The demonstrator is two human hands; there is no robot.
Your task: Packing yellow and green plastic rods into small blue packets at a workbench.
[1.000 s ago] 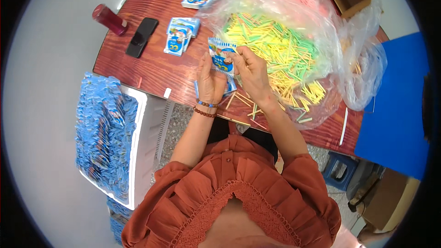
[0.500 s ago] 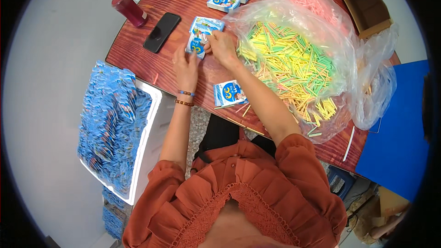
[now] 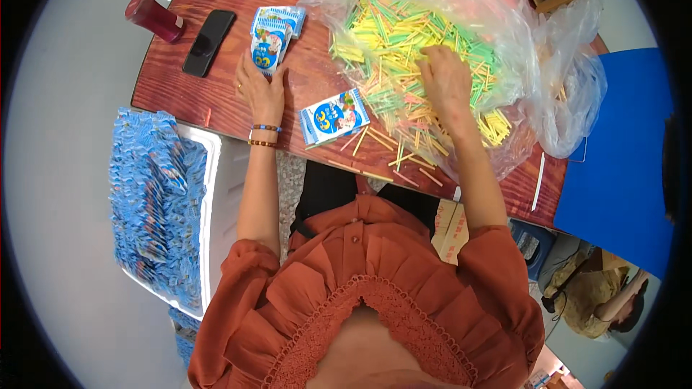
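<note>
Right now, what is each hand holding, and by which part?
The left hand grips the small blue printed packet by its near end. The right hand rests in the thin coloured sticks; any hold cannot be told.

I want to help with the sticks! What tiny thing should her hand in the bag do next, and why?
Probably pinch up a few sticks: the right hand lies open on the pile inside the clear bag, gripping nothing, while the left hand holds a blue packet.

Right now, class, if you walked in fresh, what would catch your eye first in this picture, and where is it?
First, the heap of yellow, green and pink sticks spilling from a clear plastic bag at the table's right, with the right hand resting on it. Next, the white tray of blue packets beside the table's left edge. The left hand touches a blue packet further up the table.
</note>
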